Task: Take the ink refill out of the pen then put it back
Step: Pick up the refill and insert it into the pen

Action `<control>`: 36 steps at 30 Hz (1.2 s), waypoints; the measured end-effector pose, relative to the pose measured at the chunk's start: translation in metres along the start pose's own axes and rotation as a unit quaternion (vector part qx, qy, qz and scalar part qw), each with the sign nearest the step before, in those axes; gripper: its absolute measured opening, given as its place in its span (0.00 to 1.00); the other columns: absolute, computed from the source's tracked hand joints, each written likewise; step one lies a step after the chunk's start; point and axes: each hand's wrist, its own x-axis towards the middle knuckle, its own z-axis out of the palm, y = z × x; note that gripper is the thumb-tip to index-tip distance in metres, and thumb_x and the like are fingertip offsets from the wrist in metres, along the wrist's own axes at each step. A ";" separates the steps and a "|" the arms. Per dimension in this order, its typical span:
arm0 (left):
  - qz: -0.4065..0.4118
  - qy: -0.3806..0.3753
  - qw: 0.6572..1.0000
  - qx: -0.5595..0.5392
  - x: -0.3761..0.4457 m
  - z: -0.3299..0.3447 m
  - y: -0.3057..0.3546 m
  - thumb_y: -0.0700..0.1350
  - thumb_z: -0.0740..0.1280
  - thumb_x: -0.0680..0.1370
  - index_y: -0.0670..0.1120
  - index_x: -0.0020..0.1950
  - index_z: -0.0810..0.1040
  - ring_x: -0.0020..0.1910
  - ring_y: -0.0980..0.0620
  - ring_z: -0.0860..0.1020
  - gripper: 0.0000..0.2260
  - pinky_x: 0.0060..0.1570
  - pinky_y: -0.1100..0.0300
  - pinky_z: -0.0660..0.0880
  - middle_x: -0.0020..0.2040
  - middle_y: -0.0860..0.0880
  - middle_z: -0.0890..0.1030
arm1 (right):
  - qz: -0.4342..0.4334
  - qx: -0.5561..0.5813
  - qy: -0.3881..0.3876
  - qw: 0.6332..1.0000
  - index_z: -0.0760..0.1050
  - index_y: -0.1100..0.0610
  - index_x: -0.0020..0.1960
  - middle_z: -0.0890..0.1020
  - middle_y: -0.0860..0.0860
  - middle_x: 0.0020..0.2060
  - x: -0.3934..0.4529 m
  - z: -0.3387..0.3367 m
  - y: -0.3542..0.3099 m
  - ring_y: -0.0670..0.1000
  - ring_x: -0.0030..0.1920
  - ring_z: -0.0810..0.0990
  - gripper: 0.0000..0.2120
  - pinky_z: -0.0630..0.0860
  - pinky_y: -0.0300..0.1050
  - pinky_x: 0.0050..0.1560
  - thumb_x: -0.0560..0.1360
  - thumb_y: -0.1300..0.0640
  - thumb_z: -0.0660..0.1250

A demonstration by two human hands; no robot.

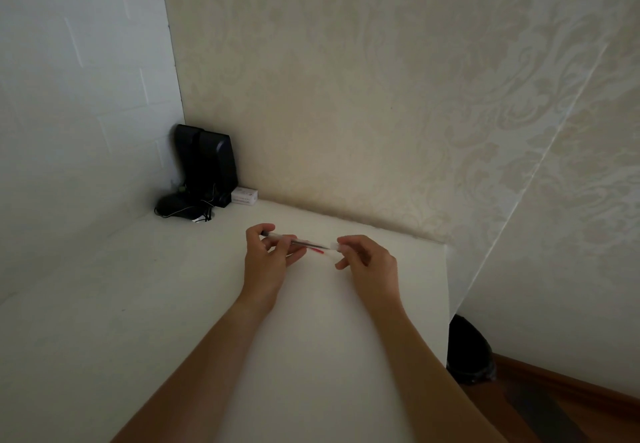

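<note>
A clear plastic pen (308,244) with a dark refill inside and red marks near its right end is held level above the white table (145,304). My left hand (266,255) pinches its left end between thumb and fingers. My right hand (367,262) pinches the clear piece at its right end with thumb and forefinger. I cannot tell whether that piece is loose from the barrel. The refill shows only through the barrel.
Two black speakers (207,162) stand in the far left corner, with a dark mouse and cable (180,208) in front and a small white box (244,196) beside them. The table's right edge (446,304) drops to a wooden floor with a black object (469,352).
</note>
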 end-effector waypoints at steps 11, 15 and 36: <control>-0.003 0.003 1.000 -0.012 -0.002 0.001 0.004 0.33 0.62 0.81 0.43 0.64 0.66 0.46 0.48 0.87 0.13 0.46 0.62 0.82 0.56 0.34 0.80 | -0.035 -0.106 0.071 0.991 0.76 0.56 0.46 0.81 0.51 0.45 0.005 0.006 0.010 0.47 0.44 0.85 0.06 0.82 0.45 0.45 0.78 0.62 0.62; -0.002 0.004 1.000 -0.008 -0.003 0.002 0.004 0.33 0.62 0.82 0.43 0.65 0.66 0.47 0.48 0.87 0.14 0.46 0.62 0.82 0.56 0.35 0.80 | -0.043 -0.109 0.038 0.992 0.76 0.57 0.52 0.83 0.51 0.44 0.003 0.007 0.010 0.44 0.42 0.84 0.09 0.81 0.43 0.46 0.80 0.65 0.58; 0.000 -0.012 1.000 0.009 -0.001 0.002 0.001 0.34 0.64 0.81 0.44 0.63 0.66 0.49 0.46 0.86 0.13 0.50 0.58 0.83 0.55 0.36 0.81 | -0.189 -0.225 0.037 0.955 0.82 0.58 0.47 0.80 0.50 0.40 0.008 0.017 0.022 0.44 0.36 0.74 0.05 0.70 0.32 0.42 0.72 0.64 0.74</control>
